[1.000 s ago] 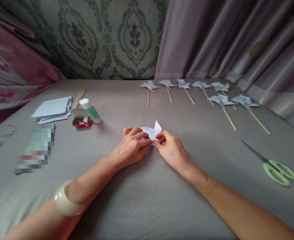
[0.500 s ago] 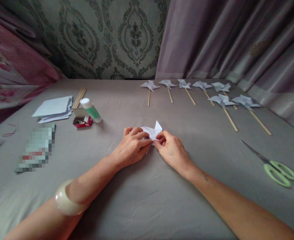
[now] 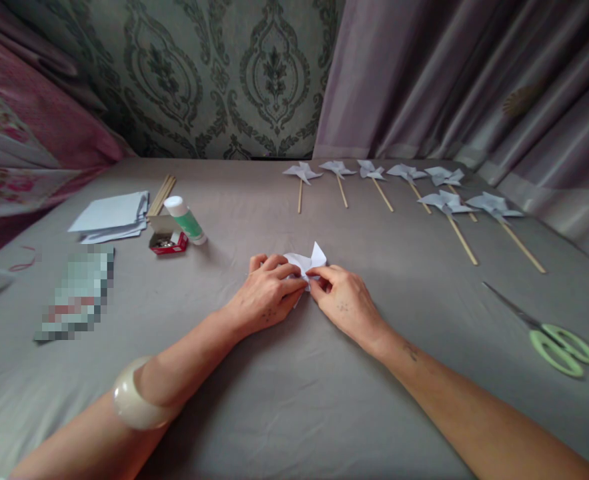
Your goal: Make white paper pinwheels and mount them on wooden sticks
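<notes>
White paper pinwheel (image 3: 304,263) between both hands on the grey cloth (image 3: 294,400)! Left hand (image 3: 273,287) drapes over it, grip hidden, can't tell; right hand (image 3: 343,293) pinches it near the centre. Should handle feather-light, easily creased: best held by the folded middle.

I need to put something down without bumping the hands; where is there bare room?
The grey sheet is bare between the glue stick and the leftmost pinwheel, and between the right hand and the scissors. Crowded: far right, among the other pinwheels, and left, where paper, sticks, red box and glue stick bunch.
</notes>
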`<state>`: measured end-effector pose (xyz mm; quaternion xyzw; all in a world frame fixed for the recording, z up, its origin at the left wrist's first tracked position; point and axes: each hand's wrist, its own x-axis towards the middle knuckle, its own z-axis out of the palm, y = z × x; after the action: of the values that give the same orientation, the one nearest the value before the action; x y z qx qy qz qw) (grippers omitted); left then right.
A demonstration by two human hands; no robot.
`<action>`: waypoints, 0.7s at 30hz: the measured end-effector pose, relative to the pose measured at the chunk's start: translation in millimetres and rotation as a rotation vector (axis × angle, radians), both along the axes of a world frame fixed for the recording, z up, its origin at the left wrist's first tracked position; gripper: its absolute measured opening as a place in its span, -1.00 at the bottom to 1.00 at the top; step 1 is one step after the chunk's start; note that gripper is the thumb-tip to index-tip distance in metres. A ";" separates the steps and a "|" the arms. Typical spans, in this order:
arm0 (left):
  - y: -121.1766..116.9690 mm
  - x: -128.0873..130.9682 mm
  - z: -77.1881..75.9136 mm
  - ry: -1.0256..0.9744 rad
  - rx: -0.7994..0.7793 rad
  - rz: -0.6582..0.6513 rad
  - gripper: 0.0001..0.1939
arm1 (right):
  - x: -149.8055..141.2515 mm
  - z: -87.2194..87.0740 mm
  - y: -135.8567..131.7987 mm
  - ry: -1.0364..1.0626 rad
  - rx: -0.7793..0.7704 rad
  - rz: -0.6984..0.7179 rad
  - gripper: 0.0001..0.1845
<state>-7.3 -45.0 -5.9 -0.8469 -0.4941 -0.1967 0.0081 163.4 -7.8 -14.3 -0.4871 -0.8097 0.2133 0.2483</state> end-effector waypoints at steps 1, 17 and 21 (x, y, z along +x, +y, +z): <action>0.0 0.2 0.2 -0.002 0.001 0.000 -0.76 | 0.1 0.3 0.2 -0.006 -0.001 0.004 -0.73; -1.5 0.8 0.6 0.014 0.004 0.014 -0.76 | 0.2 13.2 -1.7 -0.231 0.055 0.074 -0.65; -1.8 1.3 0.1 0.017 0.031 0.036 -0.75 | 0.5 16.2 -3.2 -0.312 0.163 0.113 -0.64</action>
<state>-6.0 -46.8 -5.7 -0.8392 -0.5062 -0.1968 0.0290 163.8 -11.0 1.9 -0.4462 -0.8791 0.0823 0.1461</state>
